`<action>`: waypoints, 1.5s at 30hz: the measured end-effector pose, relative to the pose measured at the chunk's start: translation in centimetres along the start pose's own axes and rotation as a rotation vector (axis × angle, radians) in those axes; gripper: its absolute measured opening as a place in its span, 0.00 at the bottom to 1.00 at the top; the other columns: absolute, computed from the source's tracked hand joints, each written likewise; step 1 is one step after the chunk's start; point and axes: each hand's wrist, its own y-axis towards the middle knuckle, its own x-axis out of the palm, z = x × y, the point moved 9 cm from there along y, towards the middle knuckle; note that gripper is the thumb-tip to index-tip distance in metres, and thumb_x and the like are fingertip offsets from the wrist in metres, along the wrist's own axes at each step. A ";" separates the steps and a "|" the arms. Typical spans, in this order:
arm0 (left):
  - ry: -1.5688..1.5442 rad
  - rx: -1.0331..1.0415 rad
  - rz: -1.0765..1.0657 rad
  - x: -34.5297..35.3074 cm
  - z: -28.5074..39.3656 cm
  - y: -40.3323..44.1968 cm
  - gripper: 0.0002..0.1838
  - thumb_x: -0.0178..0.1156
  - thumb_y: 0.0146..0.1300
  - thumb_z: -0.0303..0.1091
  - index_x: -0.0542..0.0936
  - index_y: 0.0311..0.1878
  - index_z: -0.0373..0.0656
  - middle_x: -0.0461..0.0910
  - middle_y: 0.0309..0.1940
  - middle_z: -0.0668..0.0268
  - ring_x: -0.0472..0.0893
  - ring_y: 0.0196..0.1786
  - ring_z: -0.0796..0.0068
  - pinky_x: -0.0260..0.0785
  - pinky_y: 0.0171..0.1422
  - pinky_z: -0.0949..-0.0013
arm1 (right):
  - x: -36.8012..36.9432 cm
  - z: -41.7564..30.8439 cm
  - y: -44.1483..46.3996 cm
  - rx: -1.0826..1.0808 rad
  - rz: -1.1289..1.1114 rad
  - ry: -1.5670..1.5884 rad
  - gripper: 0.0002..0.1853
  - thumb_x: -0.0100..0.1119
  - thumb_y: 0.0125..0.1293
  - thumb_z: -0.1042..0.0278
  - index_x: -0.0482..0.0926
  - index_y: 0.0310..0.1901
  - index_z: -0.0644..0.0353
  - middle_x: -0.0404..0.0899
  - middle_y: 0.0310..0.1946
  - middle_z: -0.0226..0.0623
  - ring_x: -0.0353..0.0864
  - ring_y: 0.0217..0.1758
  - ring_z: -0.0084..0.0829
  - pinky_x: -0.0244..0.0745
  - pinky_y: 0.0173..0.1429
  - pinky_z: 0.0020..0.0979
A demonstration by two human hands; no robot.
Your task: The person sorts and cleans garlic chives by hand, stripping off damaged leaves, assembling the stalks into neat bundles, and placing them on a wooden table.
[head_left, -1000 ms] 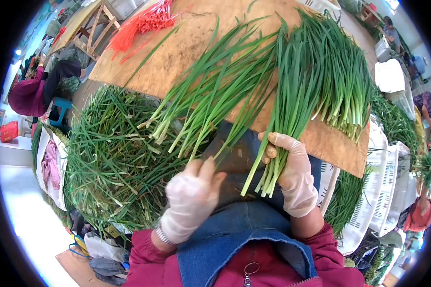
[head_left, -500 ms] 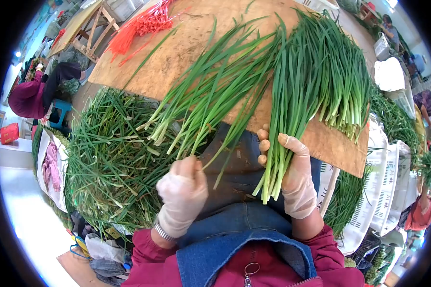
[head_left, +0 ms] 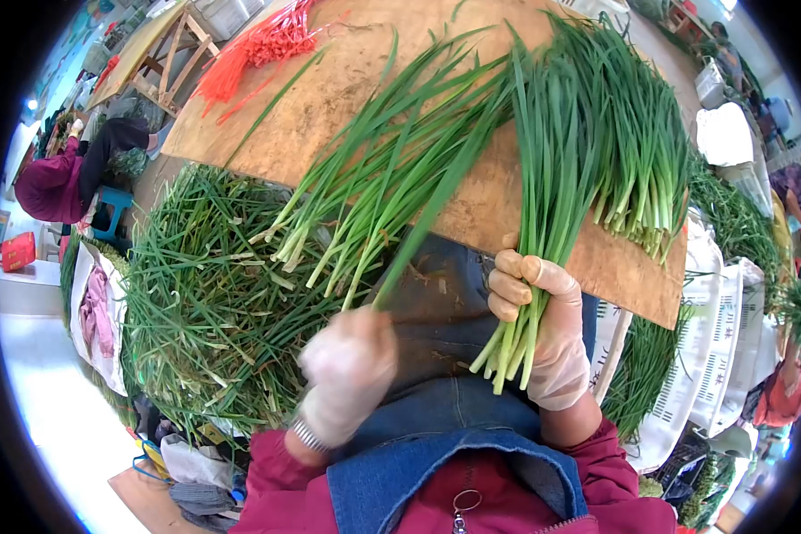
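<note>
My right hand (head_left: 556, 334), in a thin whitish glove, is closed around a bunch of garlic chives (head_left: 547, 205), pale stem ends poking out below the fingers. The leaves of that bunch reach up over the wooden board. My left hand (head_left: 347, 365), gloved likewise and blurred by motion, has its fingers pinched at the lower end of a single chive (head_left: 427, 218). Loose chives (head_left: 365, 191) lie fanned over the board's near edge, just above my left hand. To the right, a thick pile of chives (head_left: 641, 151) rests with its stem ends evened up.
The wooden board (head_left: 329, 125) spans the front; red plastic ties (head_left: 262, 49) lie on it at the far left. A big heap of leaf scraps (head_left: 214, 303) sits left of my legs. White crates (head_left: 685, 356) stand at right. Another person (head_left: 53, 182) sits at far left.
My left hand has moved slightly right, and a chive now stretches up from its fingers. The fingers of my right hand have closed further around the bunch, whose stem ends shifted slightly down.
</note>
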 end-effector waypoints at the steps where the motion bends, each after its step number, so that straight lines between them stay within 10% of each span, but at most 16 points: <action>1: -0.097 -0.004 0.197 -3.0 -1.4 -0.5 0.06 0.62 0.49 0.24 0.76 0.31 0.42 0.72 0.18 0.64 0.71 0.16 0.71 0.65 0.19 0.71 | 0.1 0.0 0.1 -0.017 0.004 -0.021 0.15 0.57 0.54 0.77 0.71 0.45 0.62 0.71 0.26 0.30 0.67 0.24 0.23 0.66 0.28 0.27; 4: 0.046 -0.487 0.359 -7.9 -10.2 -5.3 0.05 0.62 0.54 0.23 0.77 0.34 0.37 0.76 0.22 0.59 0.75 0.20 0.68 0.68 0.22 0.71 | -0.8 1.2 0.7 -0.040 0.154 -0.091 0.12 0.58 0.53 0.78 0.72 0.41 0.63 0.73 0.26 0.33 0.71 0.24 0.25 0.68 0.27 0.27; 7: 0.413 -0.366 0.121 -8.0 -11.1 -5.6 0.05 0.62 0.54 0.25 0.77 0.33 0.36 0.76 0.23 0.59 0.75 0.20 0.66 0.67 0.21 0.70 | -2.1 1.9 0.9 -0.047 0.265 -0.190 0.13 0.58 0.54 0.78 0.72 0.42 0.66 0.77 0.29 0.40 0.76 0.27 0.29 0.72 0.28 0.30; 15: 0.084 -0.211 -0.288 4.2 -0.7 -0.2 0.15 0.60 0.54 0.33 0.75 0.45 0.40 0.77 0.27 0.57 0.77 0.22 0.59 0.69 0.24 0.63 | -2.4 1.6 -0.2 -0.063 0.394 -0.319 0.14 0.57 0.54 0.79 0.72 0.44 0.70 0.78 0.34 0.45 0.80 0.33 0.35 0.77 0.32 0.33; 25: -0.394 0.046 -0.236 1.1 2.5 0.6 0.08 0.59 0.56 0.34 0.77 0.37 0.41 0.71 0.17 0.64 0.73 0.15 0.64 0.65 0.20 0.66 | -0.6 4.0 0.7 0.116 0.130 -0.026 0.22 0.58 0.52 0.74 0.70 0.51 0.66 0.76 0.45 0.46 0.78 0.45 0.39 0.76 0.50 0.45; 32: -0.008 -0.248 -0.223 2.7 -4.2 0.1 0.06 0.64 0.51 0.28 0.77 0.33 0.40 0.75 0.22 0.57 0.75 0.22 0.56 0.67 0.26 0.63 | 0.2 3.2 0.7 0.088 0.008 0.043 0.19 0.59 0.52 0.76 0.70 0.48 0.65 0.71 0.27 0.32 0.67 0.23 0.24 0.67 0.29 0.29; 40: -0.878 -0.514 -0.162 2.1 -0.6 -1.0 0.07 0.65 0.53 0.23 0.78 0.35 0.35 0.77 0.22 0.69 0.73 0.24 0.86 0.67 0.29 0.79 | -1.4 3.6 0.3 -0.005 0.219 -0.286 0.17 0.61 0.51 0.77 0.71 0.44 0.65 0.74 0.29 0.36 0.74 0.26 0.29 0.73 0.31 0.30; 45: -1.075 -0.676 -0.388 5.6 0.2 -2.2 0.08 0.66 0.53 0.31 0.80 0.31 0.37 0.80 0.22 0.61 0.78 0.23 0.76 0.69 0.28 0.73 | -0.9 3.6 -0.3 -0.064 0.253 -0.309 0.19 0.61 0.49 0.78 0.72 0.46 0.67 0.77 0.34 0.40 0.78 0.31 0.32 0.76 0.33 0.30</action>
